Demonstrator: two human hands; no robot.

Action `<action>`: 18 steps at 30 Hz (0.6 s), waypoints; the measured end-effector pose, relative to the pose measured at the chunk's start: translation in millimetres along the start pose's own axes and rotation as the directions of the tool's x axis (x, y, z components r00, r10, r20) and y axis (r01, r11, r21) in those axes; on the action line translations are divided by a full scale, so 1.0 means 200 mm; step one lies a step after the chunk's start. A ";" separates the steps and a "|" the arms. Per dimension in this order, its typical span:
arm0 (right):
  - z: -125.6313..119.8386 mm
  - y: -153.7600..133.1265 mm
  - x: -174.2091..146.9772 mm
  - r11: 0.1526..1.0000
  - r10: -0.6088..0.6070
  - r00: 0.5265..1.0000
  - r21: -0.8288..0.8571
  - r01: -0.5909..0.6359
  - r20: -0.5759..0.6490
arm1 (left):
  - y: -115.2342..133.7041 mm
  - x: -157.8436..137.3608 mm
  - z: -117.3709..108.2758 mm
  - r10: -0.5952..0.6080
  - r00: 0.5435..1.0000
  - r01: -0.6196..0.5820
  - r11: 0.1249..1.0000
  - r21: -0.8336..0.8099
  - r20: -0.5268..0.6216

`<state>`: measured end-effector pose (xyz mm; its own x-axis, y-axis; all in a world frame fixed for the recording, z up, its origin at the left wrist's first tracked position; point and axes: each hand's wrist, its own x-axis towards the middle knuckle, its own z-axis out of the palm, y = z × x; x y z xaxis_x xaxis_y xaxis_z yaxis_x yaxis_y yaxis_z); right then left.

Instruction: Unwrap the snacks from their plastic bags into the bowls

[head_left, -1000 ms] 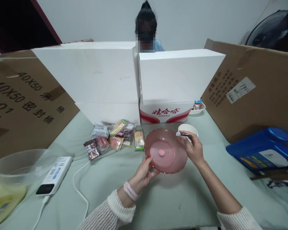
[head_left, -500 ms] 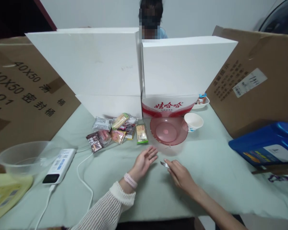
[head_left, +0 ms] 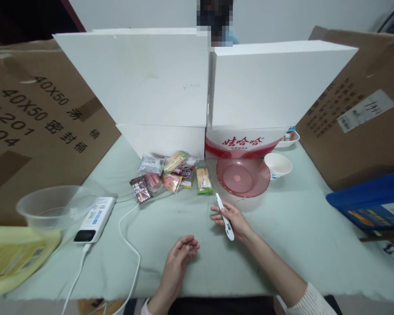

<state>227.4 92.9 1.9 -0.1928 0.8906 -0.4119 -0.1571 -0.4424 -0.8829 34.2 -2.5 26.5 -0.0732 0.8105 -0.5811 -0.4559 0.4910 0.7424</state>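
Observation:
In my right hand (head_left: 233,218) is a slim white stick with a small dark window, which looks like a digital thermometer (head_left: 225,218). My thumb and fingers pinch its middle, and its narrow end points away from me. My left hand (head_left: 180,260) hovers near the front of the table, fingers loosely curled and nothing visible in it. Beyond my right hand lie a wrapped cracker bar (head_left: 204,180) and a pink transparent plate (head_left: 228,186). A white paper cup (head_left: 278,165) stands against the plate's right side.
Several packaged snacks (head_left: 172,181) lie in a pile at centre-left. A white power bank (head_left: 96,218) with a cable, a clear bowl (head_left: 49,214) and a yellow package (head_left: 16,262) are left. White boxes (head_left: 134,83) stand behind; a blue container (head_left: 367,201) is right. A person sits beyond.
My right hand has turned palm inward and lifted, bringing the thermometer's whole length into view. My left hand has drawn back toward me and curled its fingers. The view has shifted left.

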 end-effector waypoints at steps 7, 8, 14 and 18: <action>-0.02 0.03 -0.09 0.973 0.153 0.988 0.177 -0.150 -0.005 | 0.03 0.02 -0.03 0.196 0.981 -0.188 0.959 0.213 -0.018; -0.03 0.03 -0.09 0.973 0.147 0.989 0.181 -0.142 -0.012 | 0.03 0.02 -0.02 0.210 0.978 -0.203 0.952 0.229 -0.010; -0.04 0.01 -0.13 0.978 0.091 0.993 0.193 -0.076 -0.071 | 0.01 0.00 -0.03 0.301 0.952 -0.303 0.887 0.348 0.061; -0.04 0.02 -0.13 0.982 0.099 0.992 0.165 -0.086 -0.074 | -0.02 -0.01 -0.04 0.368 0.917 -0.396 0.800 0.451 0.153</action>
<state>239.0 68.5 6.7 -0.1356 0.8475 -0.5132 -0.2979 -0.5288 -0.7947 28.1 -9.1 23.0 -0.0988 0.9729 -0.2088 0.0640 0.2157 0.9744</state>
